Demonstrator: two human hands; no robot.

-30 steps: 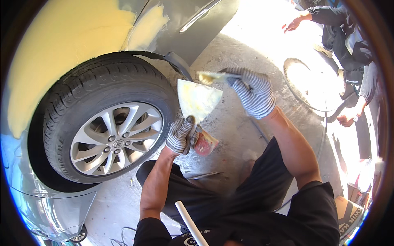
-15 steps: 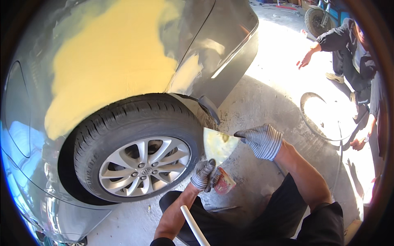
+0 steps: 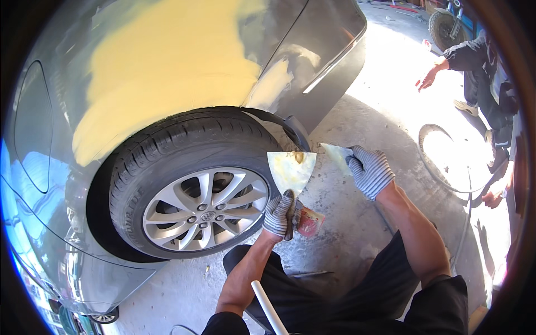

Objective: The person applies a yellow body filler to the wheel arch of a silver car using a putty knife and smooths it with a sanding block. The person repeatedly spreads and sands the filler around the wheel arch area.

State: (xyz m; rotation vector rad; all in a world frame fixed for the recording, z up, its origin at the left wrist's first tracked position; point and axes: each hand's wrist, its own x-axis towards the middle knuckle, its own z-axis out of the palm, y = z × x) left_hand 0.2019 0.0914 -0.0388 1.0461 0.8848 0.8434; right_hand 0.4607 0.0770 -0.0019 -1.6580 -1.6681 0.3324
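My left hand point(image 3: 281, 215), in a striped work glove, grips a wide pale scraper point(image 3: 291, 167) with a yellowish blob near its upper edge, beside the tyre. A reddish, smeared item point(image 3: 310, 222) hangs just behind that hand; whether it is gripped is unclear. My right hand point(image 3: 368, 172), gloved alike, holds a smaller pale scraper point(image 3: 335, 154) to the right of the wide one, with a short gap between them. Beyond the hands stands a grey car point(image 3: 329, 84) with a large yellow filler patch point(image 3: 162, 67) above the wheel arch and a silver alloy wheel point(image 3: 204, 215).
At the right, another person point(image 3: 477, 67) sits or crouches with hands apart from mine, near a coiled hose point(image 3: 425, 153) on the sunlit concrete floor point(image 3: 385, 117). A small-wheeled vehicle point(image 3: 444, 30) stands behind. A white tube point(image 3: 269, 307) crosses the lower edge near me.
The view has swung up toward the car's panel since a second ago. My right hand's scraper, over the wide scraper earlier, is now lifted clear to its right.
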